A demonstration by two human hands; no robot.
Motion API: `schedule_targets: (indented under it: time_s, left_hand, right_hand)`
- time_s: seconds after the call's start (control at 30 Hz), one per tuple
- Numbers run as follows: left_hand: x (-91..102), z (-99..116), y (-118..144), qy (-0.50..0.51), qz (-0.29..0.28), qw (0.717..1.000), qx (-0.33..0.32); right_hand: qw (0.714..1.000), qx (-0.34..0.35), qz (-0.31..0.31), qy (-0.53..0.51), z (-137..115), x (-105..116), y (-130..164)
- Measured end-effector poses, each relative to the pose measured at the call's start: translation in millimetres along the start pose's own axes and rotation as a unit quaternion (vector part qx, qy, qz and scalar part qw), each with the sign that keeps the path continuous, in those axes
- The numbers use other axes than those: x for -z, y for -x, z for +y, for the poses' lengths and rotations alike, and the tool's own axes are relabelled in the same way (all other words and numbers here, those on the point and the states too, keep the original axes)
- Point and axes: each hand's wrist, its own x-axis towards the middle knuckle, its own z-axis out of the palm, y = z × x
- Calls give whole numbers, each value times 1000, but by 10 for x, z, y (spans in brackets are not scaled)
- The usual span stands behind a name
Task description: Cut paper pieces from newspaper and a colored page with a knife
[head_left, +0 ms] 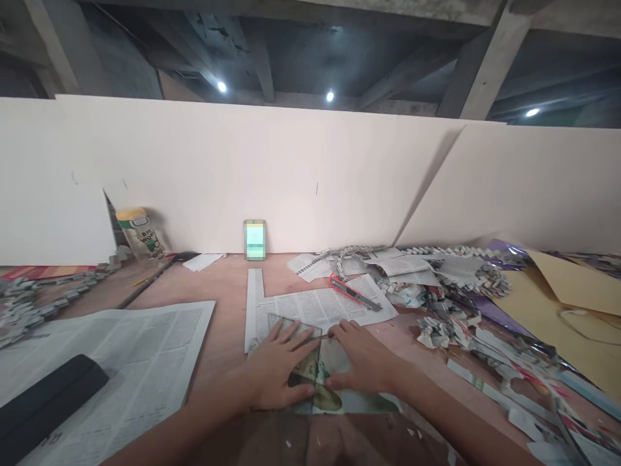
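Observation:
My left hand [279, 369] lies flat with fingers spread on a clear plastic triangle ruler [301, 362], pressing it onto a sheet of newspaper [310, 310] on the brown table. My right hand [361, 359] rests just right of it on the same ruler and paper; a thin pen or blade seems to run under its fingertips, but I cannot tell for sure. A red utility knife [352, 291] lies on the newspaper beyond my hands.
A large newspaper sheet [121, 362] and a black case [43, 401] lie at left. Cut paper strips and folded paper chains [456, 285] pile up at right, with brown paper [567, 285]. A phone [255, 239] and a cup [140, 233] stand against the white board.

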Motion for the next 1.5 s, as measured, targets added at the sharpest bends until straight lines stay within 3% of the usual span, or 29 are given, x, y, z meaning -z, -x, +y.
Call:
schedule_targets:
  time_s: [0.2, 0.5, 0.7, 0.9, 1.1, 1.27, 1.4, 1.5]
  left_hand:
    - [-134, 126, 169, 15, 30, 995, 91]
    - [-153, 184, 140, 30, 53, 991, 116]
    - [-198, 171, 133, 26, 56, 991, 118]
    - [-220, 155, 109, 27, 55, 991, 121]
    - [-224, 166, 128, 23, 59, 991, 119]
    - [-226, 162, 128, 23, 50, 991, 122]
    - [-209, 156, 114, 24, 44, 991, 125]
    - [-205, 147, 108, 26, 44, 991, 124]
  right_hand:
    - [999, -21, -32, 21, 3, 28, -3]
    - [994, -69, -81, 38, 1, 85, -84]
    - [990, -60, -111, 57, 5, 166, -107]
    - [986, -95, -135, -11, -30, 352, -84]
    - [978, -44, -175, -106, 19, 367, -165]
    - [991, -62, -115, 6, 286, 383, -259]
    - [987, -147, 32, 50, 627, 427, -483]
    - [980, -179, 75, 47, 815, 381, -692]
